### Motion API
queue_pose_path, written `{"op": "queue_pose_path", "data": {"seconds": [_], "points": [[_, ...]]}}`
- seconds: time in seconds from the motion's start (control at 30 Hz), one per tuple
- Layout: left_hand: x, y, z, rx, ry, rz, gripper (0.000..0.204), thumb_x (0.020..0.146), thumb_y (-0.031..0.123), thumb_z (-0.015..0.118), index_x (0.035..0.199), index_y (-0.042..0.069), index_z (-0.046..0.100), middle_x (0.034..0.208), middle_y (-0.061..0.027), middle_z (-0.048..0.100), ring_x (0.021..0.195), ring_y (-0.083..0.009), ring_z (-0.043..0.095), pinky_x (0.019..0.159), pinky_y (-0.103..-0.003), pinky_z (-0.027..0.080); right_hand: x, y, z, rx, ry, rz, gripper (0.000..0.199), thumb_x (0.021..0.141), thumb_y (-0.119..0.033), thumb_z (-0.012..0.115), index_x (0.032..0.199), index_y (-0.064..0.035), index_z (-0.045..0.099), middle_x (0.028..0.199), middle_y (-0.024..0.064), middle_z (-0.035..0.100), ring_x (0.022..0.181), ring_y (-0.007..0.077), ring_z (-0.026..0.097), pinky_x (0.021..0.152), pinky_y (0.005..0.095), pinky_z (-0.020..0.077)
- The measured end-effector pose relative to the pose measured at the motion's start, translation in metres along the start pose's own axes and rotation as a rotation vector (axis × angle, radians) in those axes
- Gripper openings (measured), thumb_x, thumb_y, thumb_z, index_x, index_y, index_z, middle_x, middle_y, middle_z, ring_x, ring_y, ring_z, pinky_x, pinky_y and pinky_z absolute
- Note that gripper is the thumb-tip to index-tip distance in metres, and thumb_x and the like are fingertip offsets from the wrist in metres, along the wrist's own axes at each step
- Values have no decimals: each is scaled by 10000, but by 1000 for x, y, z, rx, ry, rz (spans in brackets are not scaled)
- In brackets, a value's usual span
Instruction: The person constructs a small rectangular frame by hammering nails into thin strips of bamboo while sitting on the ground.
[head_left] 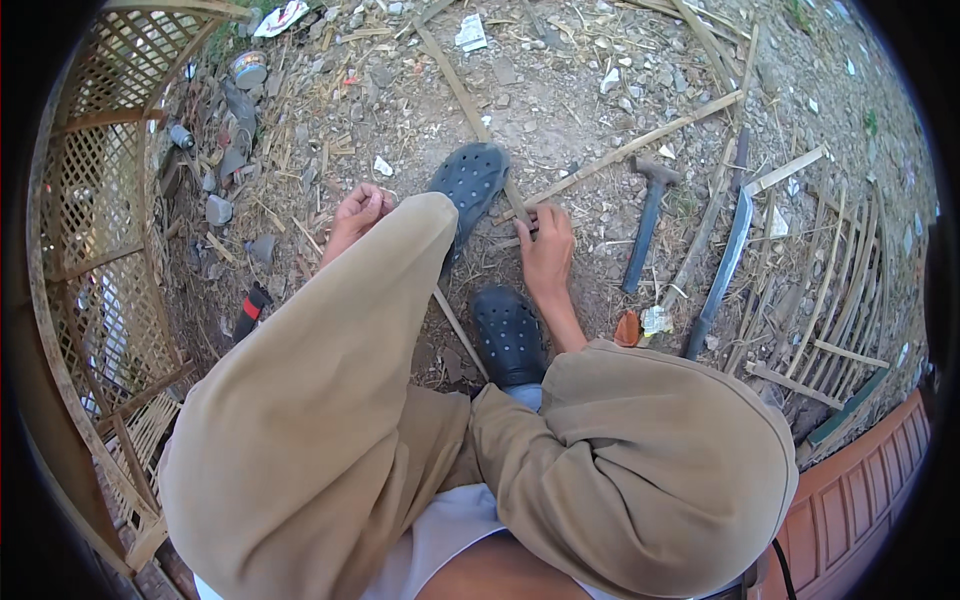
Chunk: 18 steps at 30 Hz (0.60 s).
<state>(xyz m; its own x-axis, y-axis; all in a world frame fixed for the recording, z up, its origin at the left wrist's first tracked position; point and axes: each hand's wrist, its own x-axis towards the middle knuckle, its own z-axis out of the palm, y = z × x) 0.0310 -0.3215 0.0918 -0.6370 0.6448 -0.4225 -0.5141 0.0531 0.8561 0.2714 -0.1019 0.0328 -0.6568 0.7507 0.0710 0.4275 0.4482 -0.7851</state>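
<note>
My right hand [548, 250] has its thumb and fingers closed round the near end of a long bamboo strip [452, 82]. The strip runs away from me, passing at the dark clog [470, 180] on my left foot. Beyond my raised left knee, my left hand [358, 212] is curled in a pinch; what lies in it, if anything, I cannot make out. The knee hides part of that arm. Another bamboo strip [640, 143] slants up to the right from beside my right hand. My other clog [508, 335] stands nearer to me.
Right of my hand lie a hammer [648, 225] and a long-bladed machete [728, 255]. A slatted bamboo frame [835, 290] rests farther right, above a reddish-brown panelled piece [855, 495]. A lattice panel [105, 190] stands along the left. A red-and-black object [250, 312] lies by my left knee.
</note>
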Motion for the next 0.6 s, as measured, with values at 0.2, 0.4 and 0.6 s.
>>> {"op": "queue_pose_path", "data": {"seconds": [0.2,0.4,0.6], "points": [[-31,-84,-69,549,384,-277,89,1070,135,669,1054,67,614,965,-47,649,807,-129,626,741,-290,534,-5,3,4,47,26,-35,261,893,-42,820,1104,12,677,1064,175,635,963,361,660,853,467,531],[-103,-124,-79,888,126,-651,60,1053,82,677,1044,56,624,951,-45,665,782,-128,649,716,-289,546,-4,6,3,106,10,-29,270,883,-62,833,1081,7,662,1034,170,629,966,379,641,854,485,516],[-128,-82,59,655,-328,-464,58,1007,10,708,1033,23,658,935,-51,696,773,-139,696,710,-290,578,-7,13,-29,139,10,-19,229,910,-60,830,1084,0,693,978,119,631,776,239,616,701,389,515]]}}
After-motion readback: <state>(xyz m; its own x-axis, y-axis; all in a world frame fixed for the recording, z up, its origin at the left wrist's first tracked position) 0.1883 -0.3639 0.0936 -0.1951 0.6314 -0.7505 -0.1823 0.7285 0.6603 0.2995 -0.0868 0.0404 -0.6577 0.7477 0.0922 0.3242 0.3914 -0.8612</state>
